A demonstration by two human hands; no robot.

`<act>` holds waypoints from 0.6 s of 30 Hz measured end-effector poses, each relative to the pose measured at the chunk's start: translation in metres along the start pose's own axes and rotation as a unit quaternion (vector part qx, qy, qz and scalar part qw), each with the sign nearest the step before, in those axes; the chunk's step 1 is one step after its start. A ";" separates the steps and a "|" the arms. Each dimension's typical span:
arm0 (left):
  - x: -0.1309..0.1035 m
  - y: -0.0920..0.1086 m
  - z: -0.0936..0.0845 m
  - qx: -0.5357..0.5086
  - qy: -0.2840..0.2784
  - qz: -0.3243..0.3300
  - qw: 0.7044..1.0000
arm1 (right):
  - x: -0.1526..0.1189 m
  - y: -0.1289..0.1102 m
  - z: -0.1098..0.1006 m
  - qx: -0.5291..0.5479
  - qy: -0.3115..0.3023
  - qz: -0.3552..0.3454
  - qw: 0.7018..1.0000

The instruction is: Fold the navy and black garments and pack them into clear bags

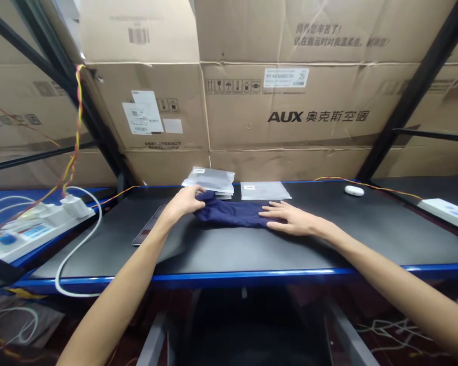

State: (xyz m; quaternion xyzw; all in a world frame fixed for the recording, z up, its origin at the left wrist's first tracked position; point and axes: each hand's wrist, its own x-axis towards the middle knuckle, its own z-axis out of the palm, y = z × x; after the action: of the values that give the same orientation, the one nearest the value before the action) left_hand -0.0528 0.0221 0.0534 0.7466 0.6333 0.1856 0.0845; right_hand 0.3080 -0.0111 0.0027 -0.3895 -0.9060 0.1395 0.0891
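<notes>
A folded piece of navy blue cloth (232,213) lies across the middle of the black tabletop (236,254). My left hand (183,202) pinches its left end between thumb and fingers, and that end is slightly lifted. On the right end, the fingers of my right hand (293,219) rest spread and stretched out, pressing lightly on the fabric. Just behind the cloth sit a small stack of flat translucent packets (209,178) and one single flat packet (265,190). A dark phone-like slab (148,230) lies partly behind my left forearm.
A power strip with plugs (41,226) stands at the left, its white cable (70,249) looping over the table's blue front edge (259,275). A small white case (354,190) and another power strip (448,213) are at the right. Cardboard (244,117) walls off the back.
</notes>
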 end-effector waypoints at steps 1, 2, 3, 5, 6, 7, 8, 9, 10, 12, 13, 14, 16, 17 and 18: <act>-0.002 0.004 0.000 -0.028 0.014 0.010 0.999 | -0.001 0.001 0.001 0.000 -0.002 0.001 1.000; -0.004 0.009 0.000 -0.056 0.033 0.023 0.998 | -0.001 0.001 0.003 0.002 -0.001 -0.001 1.000; -0.006 0.015 0.002 -0.080 0.055 0.035 0.995 | -0.001 0.000 0.006 0.004 0.001 -0.003 1.000; -0.012 0.028 0.011 -0.105 0.108 0.053 0.987 | 0.002 -0.005 0.010 0.004 0.006 -0.003 1.000; -0.015 0.035 0.018 -0.105 0.129 0.057 0.984 | 0.003 -0.009 0.013 0.003 0.009 0.000 1.000; -0.018 0.041 0.025 -0.104 0.143 0.070 0.982 | 0.005 -0.012 0.015 0.002 0.012 0.005 1.000; -0.021 0.046 0.033 -0.105 0.153 0.086 0.979 | 0.006 -0.014 0.016 0.003 0.015 0.010 1.000; -0.023 0.051 0.041 -0.102 0.151 0.110 0.977 | 0.006 -0.016 0.017 0.007 0.017 0.013 1.000; -0.025 0.054 0.048 -0.097 0.140 0.135 0.976 | 0.006 -0.017 0.017 0.013 0.017 0.013 1.000; -0.028 0.057 0.062 -0.087 0.104 0.198 0.971 | 0.005 -0.015 0.013 0.038 0.014 0.009 0.999; -0.029 0.058 0.067 -0.082 0.081 0.236 0.965 | 0.003 -0.013 0.011 0.053 0.015 0.009 0.998; -0.030 0.058 0.072 -0.075 0.059 0.275 0.957 | 0.001 -0.010 0.008 0.066 0.019 0.013 0.998; -0.032 0.059 0.078 -0.053 0.025 0.338 0.939 | -0.003 -0.003 0.002 0.077 0.034 0.032 0.996; -0.033 0.060 0.079 -0.042 0.015 0.356 0.934 | -0.004 0.000 0.000 0.073 0.037 0.044 0.996; -0.033 0.060 0.079 -0.034 0.009 0.365 0.930 | -0.006 0.003 -0.001 0.065 0.032 0.054 0.996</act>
State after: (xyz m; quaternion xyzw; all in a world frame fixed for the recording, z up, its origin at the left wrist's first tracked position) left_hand 0.0286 -0.0130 -0.0029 0.9212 0.3111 0.2317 0.0311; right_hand 0.3145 -0.0129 0.0024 -0.4359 -0.8691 0.1906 0.1354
